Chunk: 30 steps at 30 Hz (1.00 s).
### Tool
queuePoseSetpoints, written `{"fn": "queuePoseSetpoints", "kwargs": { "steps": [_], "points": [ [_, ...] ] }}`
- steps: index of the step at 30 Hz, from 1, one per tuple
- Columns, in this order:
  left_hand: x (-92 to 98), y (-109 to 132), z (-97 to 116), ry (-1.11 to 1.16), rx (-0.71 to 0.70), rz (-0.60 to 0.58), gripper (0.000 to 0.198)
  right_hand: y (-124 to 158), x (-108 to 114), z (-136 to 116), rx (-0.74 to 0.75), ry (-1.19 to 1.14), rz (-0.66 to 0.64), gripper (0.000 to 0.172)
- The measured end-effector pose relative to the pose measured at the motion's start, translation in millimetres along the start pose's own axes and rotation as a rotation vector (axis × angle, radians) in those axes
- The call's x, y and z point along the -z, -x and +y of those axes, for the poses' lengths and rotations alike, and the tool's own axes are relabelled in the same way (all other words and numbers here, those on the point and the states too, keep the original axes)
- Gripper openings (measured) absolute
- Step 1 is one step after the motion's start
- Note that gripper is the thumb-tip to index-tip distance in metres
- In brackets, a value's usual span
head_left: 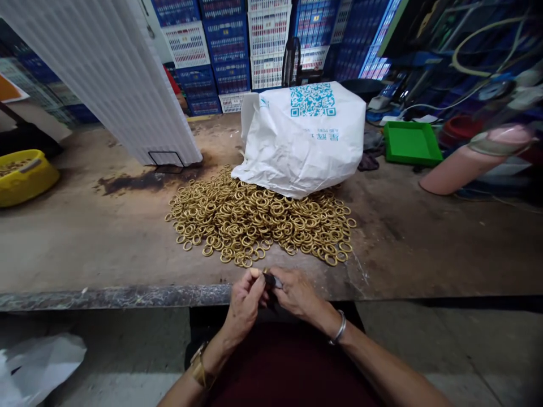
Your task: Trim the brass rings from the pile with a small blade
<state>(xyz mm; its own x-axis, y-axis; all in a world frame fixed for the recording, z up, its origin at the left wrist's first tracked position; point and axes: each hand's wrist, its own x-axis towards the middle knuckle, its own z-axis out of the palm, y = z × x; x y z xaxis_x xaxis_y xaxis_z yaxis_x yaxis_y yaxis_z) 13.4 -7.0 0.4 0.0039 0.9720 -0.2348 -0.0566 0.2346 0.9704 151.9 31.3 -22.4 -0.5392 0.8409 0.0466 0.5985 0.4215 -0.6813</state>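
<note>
Both my hands meet just beyond the front edge of the table, close to a pile of gold-coloured rings [254,220]. My left hand [242,302] is closed in a pinch, and a bit of a gold-coloured ring [266,271] shows at its fingertips. A pale covering appears on one of its fingertips. My right hand [299,291] is closed around a small dark tool with a grey end [271,280]; its exact kind is too small to tell. The fingers hide most of the ring and the tool.
A white sack [305,152] with a blue square code lies behind the pile. A white ribbed panel [127,73] stands left of it, with a yellow basin [27,178] further left. On the right are a green tray [411,142] and a pink cylinder [462,168]. Crates [231,51] are stacked behind.
</note>
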Motion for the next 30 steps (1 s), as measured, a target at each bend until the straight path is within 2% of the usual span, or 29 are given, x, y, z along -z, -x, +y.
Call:
{"fn": "queuePoseSetpoints", "kwargs": {
  "steps": [8,12,16,20,23,26,30],
  "points": [
    [2.4,-5.8,-6.8,-0.072,-0.048,0.029,0.028,-5.2,1.9,-0.2,-0.033,0.026,-0.057,0.011],
    [1.9,4.0,0.2,-0.032,-0.068,0.009,0.025,-13.7,8.7,0.1,-0.093,0.117,-0.094,0.015],
    [2.3,12.7,13.9,0.200,-0.043,-0.103,0.020,-27.8,15.3,4.4,-0.178,0.333,-0.087,0.021],
    [13.4,2.7,16.3,0.482,0.037,0.038,0.017,-40.3,12.5,1.0,-0.187,0.365,0.007,0.022],
    [25.3,-3.2,9.8,0.596,0.083,0.115,0.014,-47.6,6.5,-7.9,-0.218,0.394,0.037,0.026],
    [32.5,-1.9,4.5,0.672,0.141,0.104,0.007,-53.4,2.6,-14.1,-0.264,0.445,-0.003,0.026],
    [32.8,-0.5,1.3,0.805,0.230,0.050,0.013,-54.8,3.2,-9.9,-0.254,0.448,-0.022,0.022]
  ]
}}
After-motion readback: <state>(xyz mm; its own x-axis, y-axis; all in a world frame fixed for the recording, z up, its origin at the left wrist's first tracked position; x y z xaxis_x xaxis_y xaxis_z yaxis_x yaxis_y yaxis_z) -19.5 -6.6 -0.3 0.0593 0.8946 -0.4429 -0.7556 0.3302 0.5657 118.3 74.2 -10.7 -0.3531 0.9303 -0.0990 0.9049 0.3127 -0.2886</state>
